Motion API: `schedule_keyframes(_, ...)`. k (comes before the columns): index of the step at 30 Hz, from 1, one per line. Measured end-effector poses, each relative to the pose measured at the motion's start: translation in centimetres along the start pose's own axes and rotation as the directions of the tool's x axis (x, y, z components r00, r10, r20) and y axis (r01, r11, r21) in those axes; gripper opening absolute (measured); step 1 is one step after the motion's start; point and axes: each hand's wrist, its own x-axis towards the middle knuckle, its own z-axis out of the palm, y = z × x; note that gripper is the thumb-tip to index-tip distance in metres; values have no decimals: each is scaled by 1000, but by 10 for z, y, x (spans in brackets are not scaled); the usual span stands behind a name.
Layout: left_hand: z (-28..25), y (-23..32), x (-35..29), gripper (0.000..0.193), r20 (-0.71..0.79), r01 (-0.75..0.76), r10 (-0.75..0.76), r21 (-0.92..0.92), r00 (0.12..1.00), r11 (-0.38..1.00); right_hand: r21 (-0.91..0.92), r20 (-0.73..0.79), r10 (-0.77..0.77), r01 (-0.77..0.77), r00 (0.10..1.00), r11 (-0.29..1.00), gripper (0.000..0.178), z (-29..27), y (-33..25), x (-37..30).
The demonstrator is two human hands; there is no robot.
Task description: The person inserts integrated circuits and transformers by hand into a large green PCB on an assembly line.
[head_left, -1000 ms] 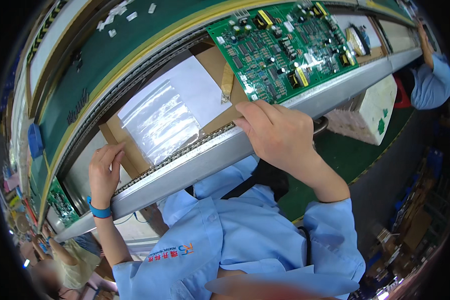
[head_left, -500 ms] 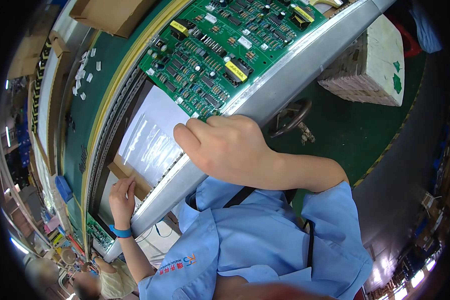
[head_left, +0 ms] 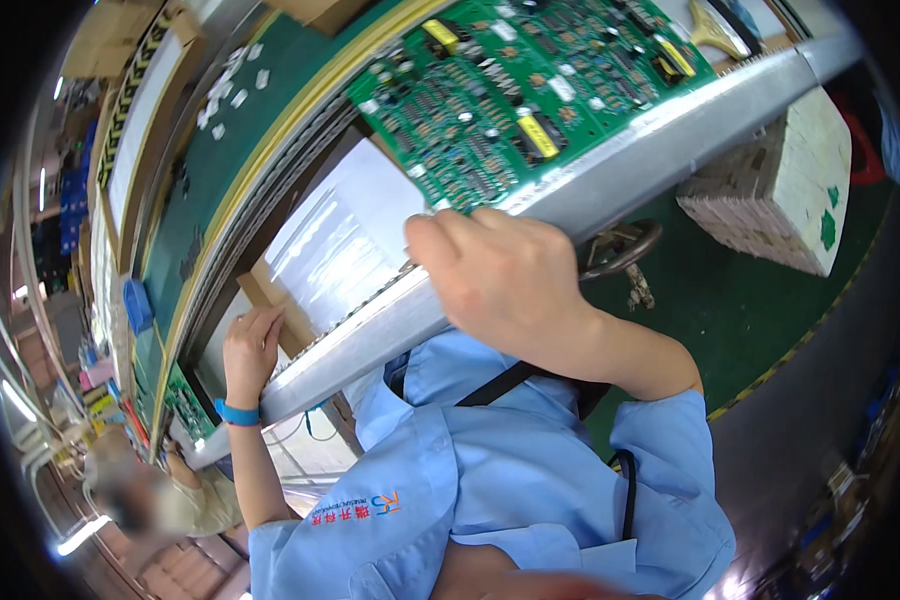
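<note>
At the near left corner of a green circuit board (head_left: 580, 120), my right hand (head_left: 515, 275) is closed over the metal rail (head_left: 660, 170). Its fingertips are hidden behind the knuckles, so I cannot tell whether they grip the board or the rail. The board is crowded with small parts and yellow-labelled blocks, and lies across the rails. Further left, my left hand (head_left: 253, 350) has curled fingers, with the thumb against them, beside a cardboard strip (head_left: 270, 300). What it holds, if anything, cannot be seen. Between the hands, glossy clear film over white sheet (head_left: 340, 235) lies below rail level.
Small white pieces (head_left: 238, 85) lie scattered on the green bench behind the rails, near a blue container (head_left: 138, 305). Another circuit board (head_left: 185, 405) sits at the far left end, with a person (head_left: 195, 505) beyond. A white block-like stack (head_left: 770, 185) and a handwheel (head_left: 625, 245) are at right.
The view has shifted and turned slightly, so the board, rails and bench appear displaced. Both hands keep nearly the same pose and place along the rail.
</note>
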Motion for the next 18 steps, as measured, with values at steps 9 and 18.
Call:
schedule_keyframes(9,-16,-18,-50,17,-354,21,-35,-43,935,999,-152,136,123,-102,983,983,20,-30,18,3)
schedule_keyframes(18,-14,-156,-239,21,-840,567,-470,-254,273,783,-441,294,50,89,955,893,23,-80,136,17)
